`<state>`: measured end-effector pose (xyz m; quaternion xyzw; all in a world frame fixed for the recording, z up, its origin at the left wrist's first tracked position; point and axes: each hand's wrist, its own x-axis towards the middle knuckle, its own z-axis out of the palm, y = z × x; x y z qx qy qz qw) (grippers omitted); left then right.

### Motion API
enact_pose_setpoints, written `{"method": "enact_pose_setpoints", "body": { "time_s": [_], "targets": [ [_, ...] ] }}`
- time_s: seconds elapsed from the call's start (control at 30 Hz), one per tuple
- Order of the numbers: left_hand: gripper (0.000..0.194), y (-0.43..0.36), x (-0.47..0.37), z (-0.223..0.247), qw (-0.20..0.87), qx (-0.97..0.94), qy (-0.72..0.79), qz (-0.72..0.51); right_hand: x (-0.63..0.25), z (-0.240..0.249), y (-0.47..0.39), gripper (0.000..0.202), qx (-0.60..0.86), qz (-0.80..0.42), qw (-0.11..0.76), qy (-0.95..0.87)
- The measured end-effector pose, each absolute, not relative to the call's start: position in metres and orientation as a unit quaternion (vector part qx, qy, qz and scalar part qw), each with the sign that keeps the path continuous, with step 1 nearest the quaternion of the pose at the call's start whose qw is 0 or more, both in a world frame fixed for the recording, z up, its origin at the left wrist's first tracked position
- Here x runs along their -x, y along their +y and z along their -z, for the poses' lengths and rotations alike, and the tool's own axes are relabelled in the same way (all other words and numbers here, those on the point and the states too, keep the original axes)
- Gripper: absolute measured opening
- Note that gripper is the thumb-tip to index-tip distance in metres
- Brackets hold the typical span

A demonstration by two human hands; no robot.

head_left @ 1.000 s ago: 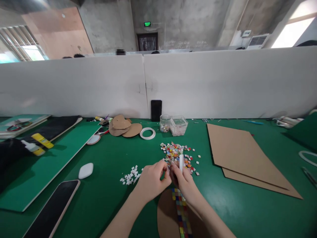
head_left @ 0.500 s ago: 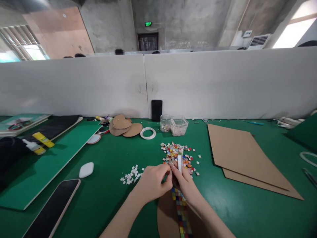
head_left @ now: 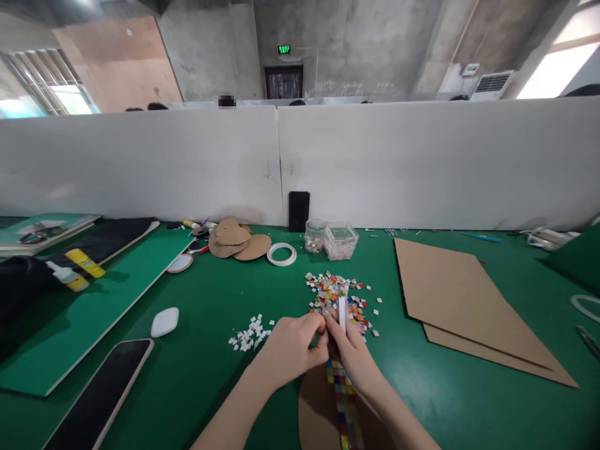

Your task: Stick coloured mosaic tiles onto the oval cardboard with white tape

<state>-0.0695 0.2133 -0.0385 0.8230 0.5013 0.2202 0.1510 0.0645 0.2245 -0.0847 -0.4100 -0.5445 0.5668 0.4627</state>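
Note:
My left hand (head_left: 297, 344) is closed in a pinch, its fingertips meeting those of my right hand; whatever it pinches is too small or hidden to make out. My right hand (head_left: 352, 353) is closed around a narrow white strip (head_left: 342, 312) that points up and away from me. Below both hands, a band of multicoloured mosaic tiles (head_left: 345, 406) runs over a rounded piece of brown cardboard (head_left: 313, 406). Just beyond my fingers lies a heap of loose coloured tiles (head_left: 330, 286). White paper-like squares (head_left: 250, 333) lie scattered left of my left hand.
Two clear containers (head_left: 341, 242) with small pieces stand at the back. A white ring roll (head_left: 282, 254) and cardboard cutouts (head_left: 253, 247) lie left of them. Cardboard sheets (head_left: 469, 300) lie at right. A phone (head_left: 100, 397) and white case (head_left: 165, 322) are at left.
The view has shifted slightly, so the whole scene sits a little lower and to the right. Both hands keep nearly the same pose, fingertips together.

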Motion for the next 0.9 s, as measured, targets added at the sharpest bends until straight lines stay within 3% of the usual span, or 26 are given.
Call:
{"method": "enact_pose_setpoints", "body": {
  "time_s": [0.53,0.9],
  "targets": [
    [0.008,0.2126,0.0679,0.0389,0.098,-0.836,0.513,-0.165,-0.0648,0.0809,0.2258,0.036,0.438,-0.525,0.451,-0.574],
    [0.008,0.2138,0.0723,0.0340,0.142,-0.816,0.526,-0.196,-0.0602,0.0793,0.2218,0.046,0.441,-0.672,0.441,-0.400]
  ]
}}
